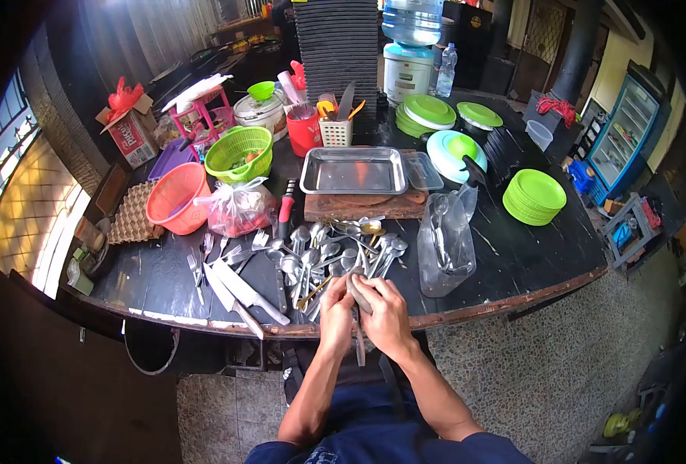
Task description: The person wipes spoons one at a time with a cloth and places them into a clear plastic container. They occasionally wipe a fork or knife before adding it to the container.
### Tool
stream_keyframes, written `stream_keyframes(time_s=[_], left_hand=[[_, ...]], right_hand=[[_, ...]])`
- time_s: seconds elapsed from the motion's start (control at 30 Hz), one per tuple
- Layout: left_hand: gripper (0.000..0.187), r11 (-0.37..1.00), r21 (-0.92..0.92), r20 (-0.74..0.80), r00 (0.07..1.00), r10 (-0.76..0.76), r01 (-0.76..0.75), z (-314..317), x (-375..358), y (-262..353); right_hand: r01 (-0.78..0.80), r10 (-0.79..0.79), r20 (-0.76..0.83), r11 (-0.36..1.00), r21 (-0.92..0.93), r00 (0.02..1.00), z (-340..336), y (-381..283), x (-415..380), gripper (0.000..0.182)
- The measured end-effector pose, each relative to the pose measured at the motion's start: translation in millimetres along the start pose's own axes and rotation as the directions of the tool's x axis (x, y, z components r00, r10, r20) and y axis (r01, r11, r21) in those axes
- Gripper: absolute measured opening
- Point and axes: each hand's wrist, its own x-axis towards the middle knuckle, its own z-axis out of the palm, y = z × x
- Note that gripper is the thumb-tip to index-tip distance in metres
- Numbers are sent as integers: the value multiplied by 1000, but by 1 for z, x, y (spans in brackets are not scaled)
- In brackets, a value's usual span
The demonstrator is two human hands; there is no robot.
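Both hands meet at the table's front edge. My left hand (336,311) is closed on a metal utensil (360,348) whose flat end hangs down between the hands. My right hand (384,314) is closed around a greyish cloth-like item (359,294) pressed against the metal. The fingers hide much of both. Just beyond lies a pile of spoons (308,257). To its left are two large knives (244,292) and several forks (195,271). Right of the hands, a clear plastic container (446,259) lies with some spoons in it.
A metal tray (354,171) rests on a wooden board (363,206). Behind the pile stand a red basket (179,198), a green basket (239,155) and a tied plastic bag (239,210). Green plates (534,197) are stacked at the right.
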Motion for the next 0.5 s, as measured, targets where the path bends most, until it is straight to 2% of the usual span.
stream_keyframes(time_s=[0.1, 0.17, 0.2, 0.23, 0.3, 0.33, 0.37, 0.43, 0.47, 0.5], left_hand=[[42, 999, 34, 2, 1000, 20, -20, -9, 6, 0], [48, 1000, -19, -38, 999, 9, -9, -7, 6, 1], [46, 1000, 16, -48, 999, 7, -7, -8, 7, 7], [36, 1000, -4, -71, 997, -17, 17, -8, 7, 13], [29, 998, -19, -2, 998, 63, -63, -19, 15, 17], [26, 999, -29, -73, 997, 22, -24, -18, 14, 21], [26, 999, -31, -79, 996, 28, -30, -14, 11, 28], [19, 996, 81, -166, 984, 61, -48, -6, 7, 33], [14, 986, 104, -118, 983, 143, -131, -8, 7, 20], [9, 987, 63, -66, 986, 152, -148, -6, 6, 11]], right_hand=[[17, -18, 40, 1000, 25, 999, -5, 3, -2, 47], [-76, 52, 125, 979, 189, 991, -7, 9, -3, 48], [-72, 48, 133, 981, 181, 990, -12, 8, -2, 40], [-60, 34, 138, 980, 188, 990, -14, 13, -1, 40], [-314, 177, 342, 859, 405, 923, -12, 27, -10, 33], [-392, 279, 290, 786, 478, 915, -7, 34, -15, 26], [-501, 457, 233, 649, 572, 858, -6, 30, -15, 25], [-395, 561, -23, 611, 686, 828, -5, 24, -6, 24], [-282, 444, -128, 739, 611, 887, -6, 23, -1, 27], [-235, 379, -136, 777, 584, 916, -10, 11, 6, 27]])
